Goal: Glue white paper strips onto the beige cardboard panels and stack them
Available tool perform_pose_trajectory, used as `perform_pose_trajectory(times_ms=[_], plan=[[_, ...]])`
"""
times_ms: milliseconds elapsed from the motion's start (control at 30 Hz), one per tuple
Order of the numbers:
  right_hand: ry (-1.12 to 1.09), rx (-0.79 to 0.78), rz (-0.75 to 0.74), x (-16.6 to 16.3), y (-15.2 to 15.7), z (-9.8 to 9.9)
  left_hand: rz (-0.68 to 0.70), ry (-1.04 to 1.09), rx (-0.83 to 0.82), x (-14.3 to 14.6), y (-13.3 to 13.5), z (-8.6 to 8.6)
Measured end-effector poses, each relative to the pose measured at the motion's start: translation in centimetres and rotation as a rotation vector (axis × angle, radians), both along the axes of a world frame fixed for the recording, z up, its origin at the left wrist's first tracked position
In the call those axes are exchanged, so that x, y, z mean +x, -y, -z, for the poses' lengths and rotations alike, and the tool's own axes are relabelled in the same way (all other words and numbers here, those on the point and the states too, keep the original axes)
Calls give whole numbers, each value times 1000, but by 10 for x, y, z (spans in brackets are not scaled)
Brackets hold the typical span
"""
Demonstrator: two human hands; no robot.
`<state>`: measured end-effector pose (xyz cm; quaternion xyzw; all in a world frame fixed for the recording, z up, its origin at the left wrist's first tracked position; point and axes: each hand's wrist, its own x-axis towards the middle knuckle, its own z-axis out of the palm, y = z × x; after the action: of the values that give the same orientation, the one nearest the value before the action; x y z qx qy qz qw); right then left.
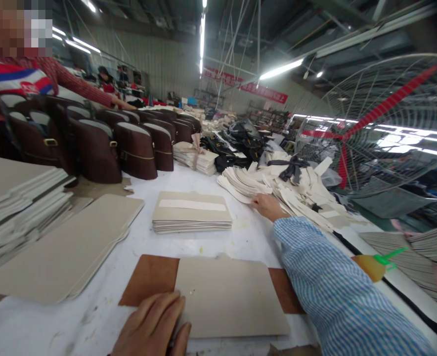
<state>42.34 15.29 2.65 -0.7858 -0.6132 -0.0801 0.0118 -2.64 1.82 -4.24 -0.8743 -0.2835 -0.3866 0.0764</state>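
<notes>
A beige rectangular panel (233,301) lies in front of me over a brown sheet (155,277), whose two ends show on either side. My left hand (153,321) rests at the panel's left edge, fingers laid out and the thumb apart. Farther out, my right hand (268,205), in a blue checked sleeve, has its fingertips closed on the end of a cream strip at the edge of a fanned pile of strips (244,183). Between the hands and the back stands a stack of beige panels (192,217) with a pale strip (192,205) on top.
Larger beige panels (66,247) are piled at the left. Behind them stand rows of dark brown bags (96,148), where a co-worker's arm (81,86) reaches across. A large fan (344,133) stands at the right, above a yellow-green brush or scraper-like tool (374,267).
</notes>
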Motion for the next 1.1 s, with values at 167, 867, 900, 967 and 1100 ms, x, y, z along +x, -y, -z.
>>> perform_pose_trajectory(times_ms=[167, 867, 900, 967, 1100], plan=[[-208, 266, 68, 13, -3, -20, -3, 7, 1, 3, 2, -1], [-1303, 114, -183, -137, 253, -22, 136, 1110, -1542, 11, 42, -73], [-1320, 101, -167, -137, 257, -16, 118, 1091, -1546, 11, 44, -72], [-1374, 88, -97, -137, 265, -6, 75, 983, -1558, 8, 47, -70], [-1450, 13, 45, -133, 278, 7, 4, 575, -1383, 5, 43, -67]])
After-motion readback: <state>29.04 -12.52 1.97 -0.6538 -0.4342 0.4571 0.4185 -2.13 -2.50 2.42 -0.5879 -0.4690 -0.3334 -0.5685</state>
